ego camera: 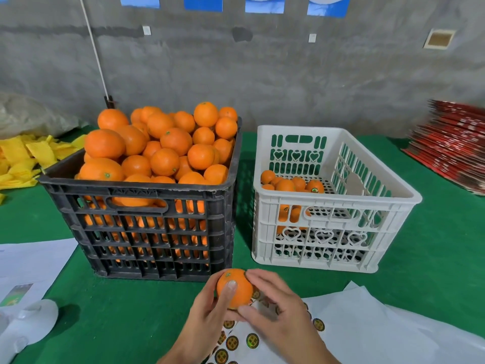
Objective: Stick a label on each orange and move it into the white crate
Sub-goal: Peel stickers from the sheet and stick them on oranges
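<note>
Both hands meet over the near edge of the table, above a sticker sheet [236, 342] of round gold labels. Left hand [207, 311] cups one orange [234, 288] from below and from the left, thumb curled across the front of the fruit. Right hand [278, 308] holds the same orange from the right, fingers bent round its side; whether a label is pinched under those fingers cannot be told. No label shows on the visible face of the held orange.

Handling, as judged: the fruit looks firm, round and of moderate weight, with a waxy skin that may slip, so a cupped grip round its widest part suits it best. It would bruise if dropped rather than break.

Containers: a black crate [147, 206] stands left of centre on the green table [118, 324], heaped above its rim with unlabelled oranges [162, 143]. A white crate [338, 206] stands just beside it to the right, holding a few oranges [291, 183] gathered at its left side; at least one bears a label. Most of its perforated floor is bare, so the task appears to be at an early stage.
</note>
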{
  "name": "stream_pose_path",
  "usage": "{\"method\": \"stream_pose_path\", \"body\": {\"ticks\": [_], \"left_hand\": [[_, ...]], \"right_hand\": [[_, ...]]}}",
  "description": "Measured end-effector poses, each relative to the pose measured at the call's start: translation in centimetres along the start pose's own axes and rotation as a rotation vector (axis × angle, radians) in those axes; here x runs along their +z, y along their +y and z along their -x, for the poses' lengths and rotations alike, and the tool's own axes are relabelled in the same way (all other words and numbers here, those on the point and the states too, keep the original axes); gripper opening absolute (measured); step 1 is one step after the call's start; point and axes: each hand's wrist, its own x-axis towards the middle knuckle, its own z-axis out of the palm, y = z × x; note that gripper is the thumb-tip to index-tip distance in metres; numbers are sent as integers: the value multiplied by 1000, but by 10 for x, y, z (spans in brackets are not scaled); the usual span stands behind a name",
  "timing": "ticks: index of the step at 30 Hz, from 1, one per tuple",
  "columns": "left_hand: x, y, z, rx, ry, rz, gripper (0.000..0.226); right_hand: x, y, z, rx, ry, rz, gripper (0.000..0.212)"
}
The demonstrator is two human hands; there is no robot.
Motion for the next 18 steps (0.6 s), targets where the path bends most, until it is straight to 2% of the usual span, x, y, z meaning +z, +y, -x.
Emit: {"method": "stream_pose_path", "body": {"ticks": [2, 4, 6, 8, 10, 13, 18], "left_hand": [[13, 12, 0, -15, 98, 5, 53], [30, 31, -1, 18, 198, 6, 55], [43, 57, -2, 69, 237, 23, 60], [49, 87, -7, 131, 211, -16, 58], [49, 121, -14, 199, 100, -49, 49], [41, 169, -25, 352, -25, -184, 39], [8, 226, -82, 534, 128, -274, 21]], "right_hand": [[4, -13, 2, -87, 3, 401, 87], [0, -27, -1, -164, 123, 562, 89], [-9, -42, -9, -206, 293, 568, 89], [-24, -55, -25, -243, 477, 570, 81], [-46, -74, -42, -274, 487, 500, 74], [-83, -86, -79, -284, 525, 413, 79], [-121, -98, -144, -188, 529, 438, 60]]}}
